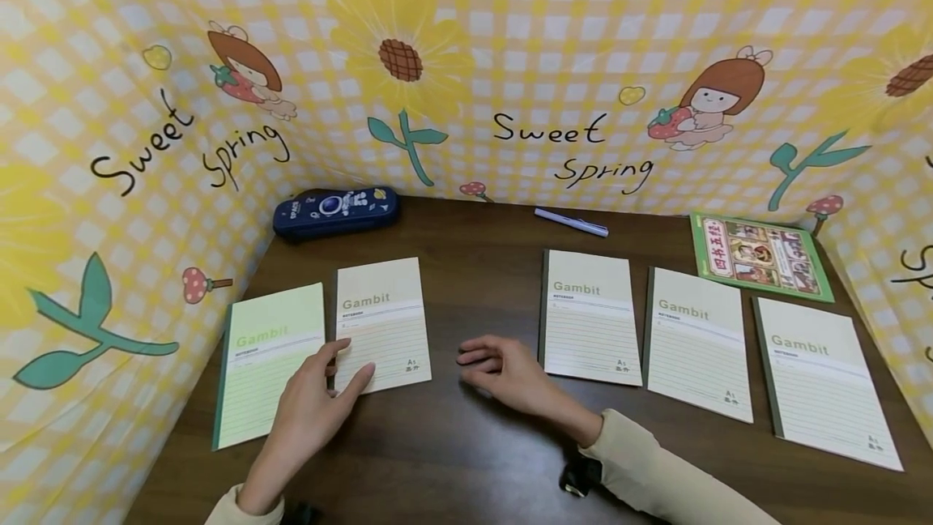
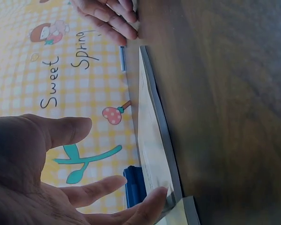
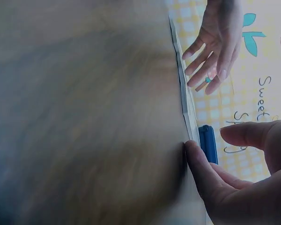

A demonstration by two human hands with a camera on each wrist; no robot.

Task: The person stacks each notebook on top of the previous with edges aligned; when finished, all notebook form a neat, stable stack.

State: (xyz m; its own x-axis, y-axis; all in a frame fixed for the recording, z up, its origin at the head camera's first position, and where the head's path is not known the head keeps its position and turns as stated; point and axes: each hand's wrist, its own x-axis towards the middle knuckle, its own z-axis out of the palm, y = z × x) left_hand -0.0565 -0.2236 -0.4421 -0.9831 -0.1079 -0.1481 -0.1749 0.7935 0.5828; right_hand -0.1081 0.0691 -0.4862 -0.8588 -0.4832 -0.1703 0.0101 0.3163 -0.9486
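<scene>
My left hand (image 1: 312, 402) is over the inner edges of two notebooks, with its thumb and fingers spread apart and nothing between them. Under it lie a green-tinted Gambit notebook (image 1: 280, 330) and a cream Gambit notebook (image 1: 382, 290). In the left wrist view, a fingertip is close to a notebook's edge; whether it touches cannot be told. My right hand (image 1: 513, 375) is low over bare table, fingers loosely bent and empty. Beside it, on the right, lies another cream notebook (image 1: 590, 322). The right wrist view shows thumb and forefinger well apart.
Two more cream notebooks, one inner (image 1: 700, 339) and one outer (image 1: 827, 379), lie further right. Behind them is a green-bordered picture book (image 1: 765, 253). A blue pencil case (image 1: 335, 213) and a lavender pen (image 1: 571, 222) lie at the back, before a yellow checked cloth (image 1: 452, 160).
</scene>
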